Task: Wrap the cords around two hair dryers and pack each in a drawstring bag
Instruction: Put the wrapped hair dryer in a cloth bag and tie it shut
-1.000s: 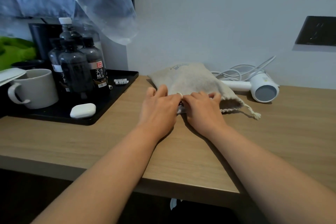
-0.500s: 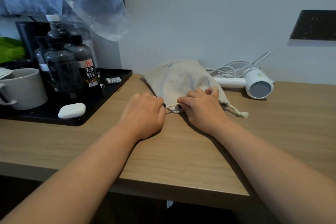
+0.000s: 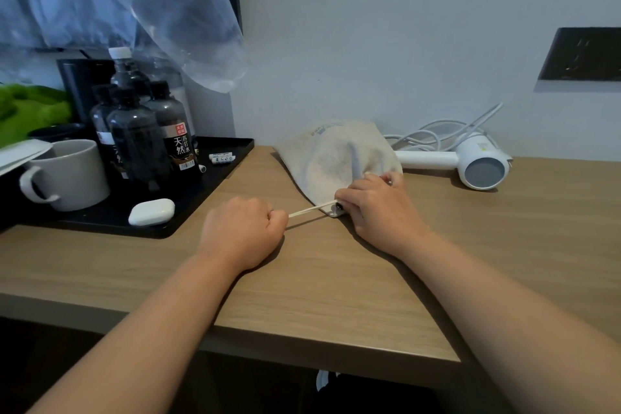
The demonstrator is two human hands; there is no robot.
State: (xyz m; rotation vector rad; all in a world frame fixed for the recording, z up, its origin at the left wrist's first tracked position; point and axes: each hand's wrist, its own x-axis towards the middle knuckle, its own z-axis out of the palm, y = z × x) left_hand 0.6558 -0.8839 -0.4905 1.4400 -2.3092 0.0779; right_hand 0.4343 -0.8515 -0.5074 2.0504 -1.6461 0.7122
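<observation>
A beige drawstring bag lies bulging on the wooden table, its mouth gathered toward me. My left hand is a fist gripping the bag's drawstring, which runs taut to the mouth. My right hand grips the gathered mouth of the bag and holds it down. What is inside the bag is hidden. A white hair dryer lies on its side behind and to the right of the bag, with its white cord loose in coils against the wall.
A black tray at the left holds several dark bottles, a white mug and a small white case. A clear plastic bag hangs above. A dark wall panel sits at the right.
My left hand closed on the drawstring and pulled it out to the left. The bag's mouth has drawn tighter under my right hand.
</observation>
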